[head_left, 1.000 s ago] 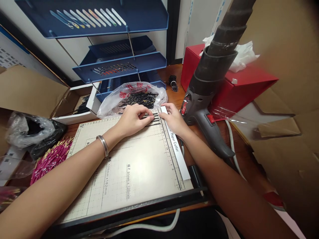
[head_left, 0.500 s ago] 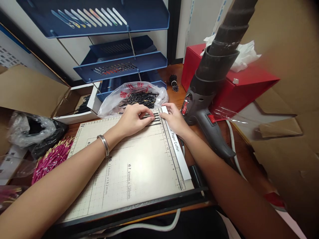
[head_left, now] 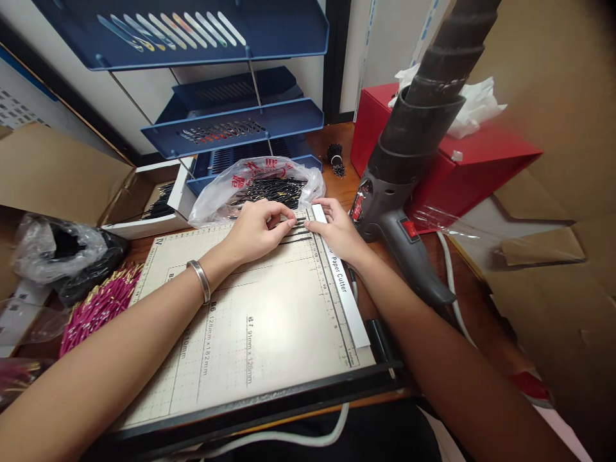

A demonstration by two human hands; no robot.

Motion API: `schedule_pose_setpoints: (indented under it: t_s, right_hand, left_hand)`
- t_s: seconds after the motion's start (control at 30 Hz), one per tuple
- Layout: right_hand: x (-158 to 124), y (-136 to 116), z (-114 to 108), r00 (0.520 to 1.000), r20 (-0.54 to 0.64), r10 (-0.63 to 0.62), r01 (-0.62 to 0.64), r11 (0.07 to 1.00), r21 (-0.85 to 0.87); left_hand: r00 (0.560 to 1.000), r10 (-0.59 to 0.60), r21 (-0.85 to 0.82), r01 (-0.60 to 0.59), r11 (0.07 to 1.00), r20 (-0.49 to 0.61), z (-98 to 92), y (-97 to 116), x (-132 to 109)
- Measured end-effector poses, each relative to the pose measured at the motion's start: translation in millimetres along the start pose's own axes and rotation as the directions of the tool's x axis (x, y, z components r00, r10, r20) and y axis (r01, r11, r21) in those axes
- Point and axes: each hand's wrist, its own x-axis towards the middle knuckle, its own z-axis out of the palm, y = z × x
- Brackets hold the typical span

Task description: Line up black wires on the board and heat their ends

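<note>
A cream paper cutter board (head_left: pixel 279 308) with printed grid lines lies in front of me. Several thin black pieces (head_left: pixel 301 240) rest side by side near its far right part. My left hand (head_left: pixel 262 228), a bracelet at its wrist, is over them with thumb and index finger pinched at their left ends; what is between the fingertips is too small to tell. My right hand (head_left: pixel 337 232) is at the top of the white strip (head_left: pixel 347 301), its thumb by the right ends of the black pieces and its fingers over the board's edge.
Behind the board lies a plastic bag (head_left: pixel 269 186) of black pieces, below blue trays (head_left: pixel 231 125). Magenta pieces (head_left: pixel 96 314) and a black bag (head_left: pixel 72 256) are at left. A heat gun (head_left: pixel 399 192) stands at right before a red box (head_left: pixel 447 160).
My left fingertips and right thumb have shifted slightly to the left over the black pieces. The board has stayed in place.
</note>
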Motion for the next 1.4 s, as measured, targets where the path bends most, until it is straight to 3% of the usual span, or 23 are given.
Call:
schedule_pose_setpoints:
  t_s: [0.3,1.4]
  right_hand:
    - [0.8,0.8,0.8,1.000,-0.007,0.005,-0.004,1.000,0.011]
    - [-0.1,-5.9,2.1,0.999,-0.007,0.031,-0.031,0.998,0.058]
  left_hand:
    - [1.000,0.019,0.117,-0.020,0.993,0.011,-0.2,2.2,-1.4]
    - [0.995,0.061,-0.010,-0.060,0.998,0.079,-3.0,-8.2,3.7]
